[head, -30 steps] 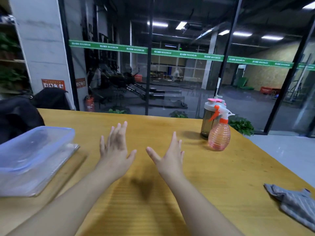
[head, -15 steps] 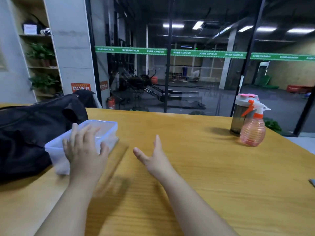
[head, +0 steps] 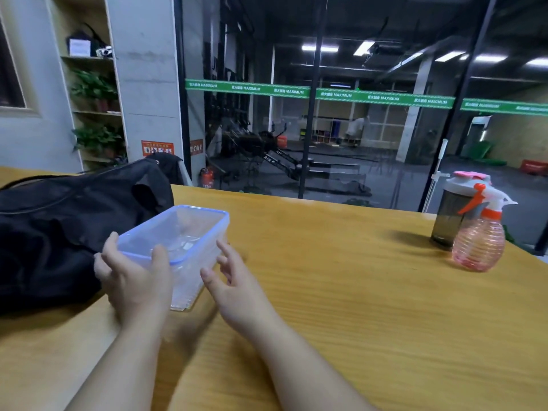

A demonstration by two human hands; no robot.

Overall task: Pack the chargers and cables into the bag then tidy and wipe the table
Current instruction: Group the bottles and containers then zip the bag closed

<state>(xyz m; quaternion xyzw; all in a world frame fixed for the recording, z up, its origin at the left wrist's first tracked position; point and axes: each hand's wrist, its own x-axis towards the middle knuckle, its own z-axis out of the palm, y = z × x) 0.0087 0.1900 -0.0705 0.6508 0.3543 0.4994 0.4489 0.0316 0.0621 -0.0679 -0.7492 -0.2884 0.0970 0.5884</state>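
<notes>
A clear plastic box (head: 189, 229) with a blue rim sits on its flat lid on the yellow wooden table (head: 341, 292), left of centre. My left hand (head: 133, 277) grips the box's near corner, thumb over the rim and fingers round the left side. My right hand (head: 234, 283) is beside the box's right wall with fingers loosely spread, at most brushing it. A black bag (head: 68, 229) lies on the table at the left, right against the box. No chargers or cables are visible.
A pink spray bottle (head: 480, 235) with an orange trigger and a dark shaker bottle (head: 450, 212) stand at the table's far right. A glass wall runs behind the table's far edge. Shelves with plants stand at the back left.
The view swung left, so the grey cloth at the right left the picture. My left hand went from hovering over the table to gripping the box's corner; my right hand came up beside the box.
</notes>
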